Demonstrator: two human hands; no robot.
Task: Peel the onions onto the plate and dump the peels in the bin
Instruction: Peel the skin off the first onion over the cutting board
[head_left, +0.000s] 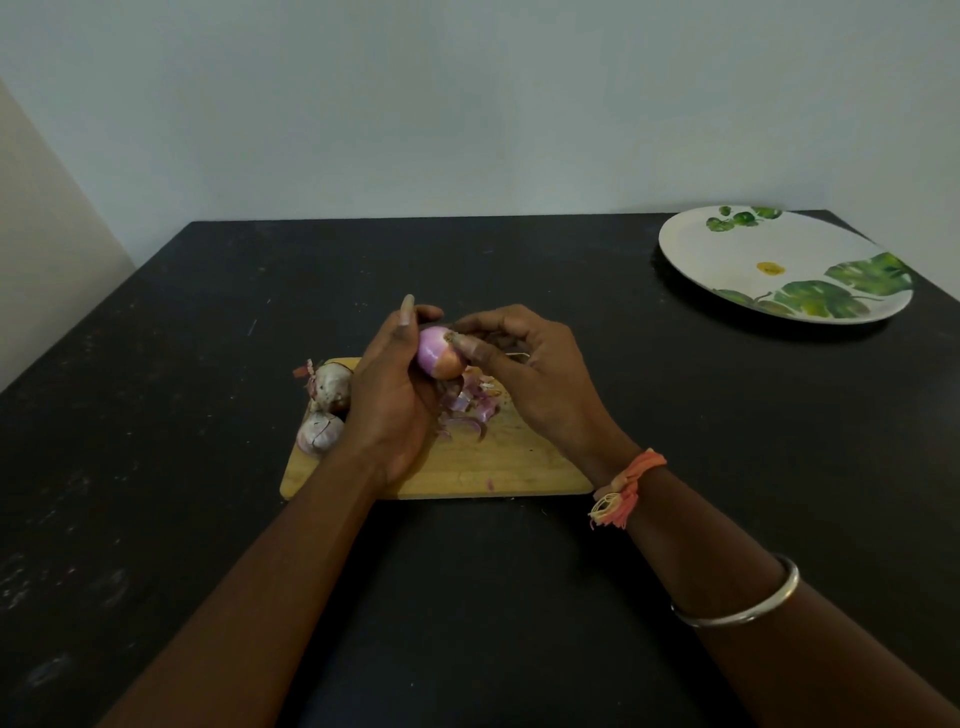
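Black table (675, 467): board (493, 462) centre, plate (753, 260) at 2 o'clock. Left hand (389, 395) grips half-peeled onion (436, 356); right hand (540, 384) pinches its tip; hands partly hide peels (467, 410).

Matt black table (208, 467) fills the lower field from 3 to 9 o'clock; its top is scuffed and flecked with pale marks, densest toward 8 o'clock. Beyond its far edge rises a plain grey-blue wall (467, 104), spanning 10 to 2 o'clock. At 9 to 10 o'clock a cream side wall (41, 234) meets it along a slanting line. Lighting is dim and even, with soft shadows.
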